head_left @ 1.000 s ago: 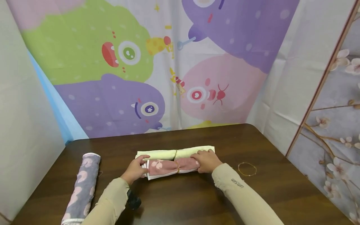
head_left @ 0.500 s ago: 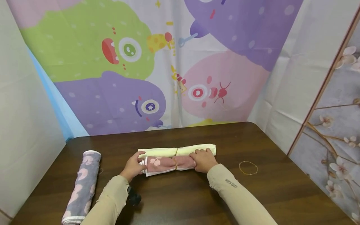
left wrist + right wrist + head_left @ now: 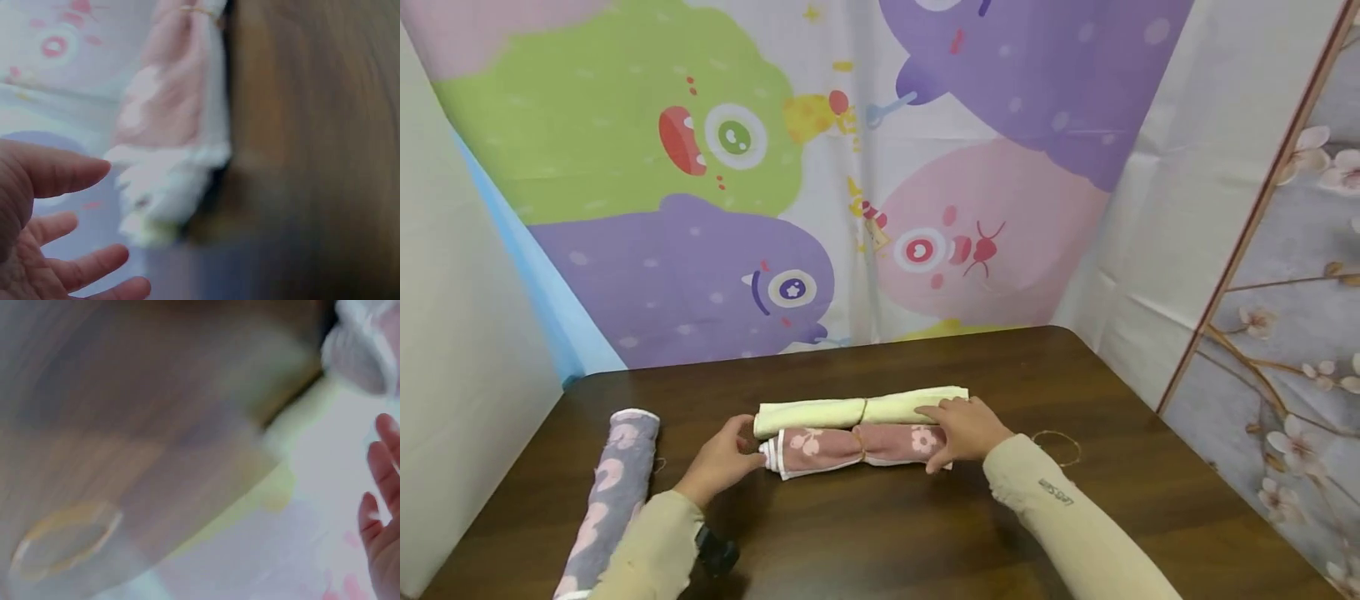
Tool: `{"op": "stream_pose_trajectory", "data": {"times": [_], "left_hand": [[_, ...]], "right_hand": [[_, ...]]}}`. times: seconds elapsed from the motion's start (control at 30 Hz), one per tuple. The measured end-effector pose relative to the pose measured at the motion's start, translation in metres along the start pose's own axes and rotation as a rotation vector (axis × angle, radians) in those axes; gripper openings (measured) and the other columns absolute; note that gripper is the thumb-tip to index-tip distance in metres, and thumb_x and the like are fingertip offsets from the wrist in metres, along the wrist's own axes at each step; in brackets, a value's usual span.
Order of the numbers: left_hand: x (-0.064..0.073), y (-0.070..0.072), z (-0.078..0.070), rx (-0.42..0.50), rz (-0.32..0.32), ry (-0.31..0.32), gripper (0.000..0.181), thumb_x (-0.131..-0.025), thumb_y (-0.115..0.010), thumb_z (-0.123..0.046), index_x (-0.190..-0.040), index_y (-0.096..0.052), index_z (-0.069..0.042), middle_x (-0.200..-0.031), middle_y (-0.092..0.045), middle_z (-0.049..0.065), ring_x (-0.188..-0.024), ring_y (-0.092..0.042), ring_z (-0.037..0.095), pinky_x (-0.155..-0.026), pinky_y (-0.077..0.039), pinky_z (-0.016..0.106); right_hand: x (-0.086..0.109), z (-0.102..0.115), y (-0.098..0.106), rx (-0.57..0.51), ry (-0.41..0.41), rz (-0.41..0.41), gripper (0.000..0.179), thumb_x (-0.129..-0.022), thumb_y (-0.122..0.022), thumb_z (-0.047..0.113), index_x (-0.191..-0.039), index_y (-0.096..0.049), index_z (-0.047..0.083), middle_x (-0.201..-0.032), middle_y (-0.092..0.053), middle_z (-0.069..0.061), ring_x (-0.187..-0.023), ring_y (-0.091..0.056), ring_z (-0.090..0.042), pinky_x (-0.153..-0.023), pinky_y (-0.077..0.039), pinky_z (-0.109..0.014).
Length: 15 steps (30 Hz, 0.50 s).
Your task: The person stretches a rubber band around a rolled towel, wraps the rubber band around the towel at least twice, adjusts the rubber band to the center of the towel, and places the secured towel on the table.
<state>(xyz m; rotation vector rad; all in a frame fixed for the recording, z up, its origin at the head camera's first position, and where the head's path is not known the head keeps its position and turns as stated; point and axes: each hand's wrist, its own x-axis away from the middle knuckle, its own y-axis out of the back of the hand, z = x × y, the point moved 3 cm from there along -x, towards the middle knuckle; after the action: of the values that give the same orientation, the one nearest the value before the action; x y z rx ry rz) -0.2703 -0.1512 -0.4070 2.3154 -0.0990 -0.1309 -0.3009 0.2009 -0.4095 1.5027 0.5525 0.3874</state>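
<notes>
A rolled pink towel (image 3: 827, 450) with pale flower prints and white edges lies on the table, cinched at its middle by a thin rubber band (image 3: 860, 443). Right behind it, alongside, lies a rolled pale yellow towel (image 3: 812, 414), also banded. My left hand (image 3: 722, 458) is spread at the left ends of both rolls, thumb and fingers apart; the left wrist view shows a gap between the fingers and the pink roll. At the other end my right hand (image 3: 968, 429) has its fingers extended over the rolls' right ends, gripping nothing.
A grey towel roll (image 3: 606, 500) with pink prints lies at the table's left. A loose rubber band (image 3: 1060, 448) rests right of my right hand. A cartoon-printed cloth (image 3: 850, 250) hangs behind the dark wooden table (image 3: 880, 542).
Both hands have loosened from the pink towel roll. The left hand has drawn away to the left; the right hand has spread and shifted right, uncovering a flower print.
</notes>
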Motion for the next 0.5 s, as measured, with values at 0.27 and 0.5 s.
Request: {"op": "stream_pose_trajectory", "data": {"times": [0.27, 0.5], "left_hand": [[0.022, 0.104, 0.032, -0.055, 0.012, 0.055, 0.065, -0.092, -0.060, -0.017, -0.135, -0.025, 0.017, -0.120, -0.043, 0.045, -0.107, -0.047, 0.057, -0.082, -0.046, 0.059], [0.016, 0.146, 0.074, 0.037, 0.069, 0.195, 0.068, -0.099, -0.044, -0.024, -0.135, -0.010, 0.022, -0.130, -0.023, 0.049, -0.114, -0.038, 0.061, -0.090, -0.039, 0.064]], "right_hand": [[0.052, -0.054, 0.032, 0.113, -0.012, -0.130, 0.074, -0.064, -0.082, 0.049, -0.122, -0.063, 0.009, -0.097, -0.069, -0.009, -0.086, -0.063, -0.026, -0.071, -0.046, -0.042], [0.087, -0.080, 0.033, 0.043, -0.075, -0.144, 0.067, -0.068, -0.081, 0.042, -0.121, -0.063, 0.006, -0.081, -0.067, 0.000, -0.069, -0.059, -0.013, -0.061, -0.043, -0.033]]}}
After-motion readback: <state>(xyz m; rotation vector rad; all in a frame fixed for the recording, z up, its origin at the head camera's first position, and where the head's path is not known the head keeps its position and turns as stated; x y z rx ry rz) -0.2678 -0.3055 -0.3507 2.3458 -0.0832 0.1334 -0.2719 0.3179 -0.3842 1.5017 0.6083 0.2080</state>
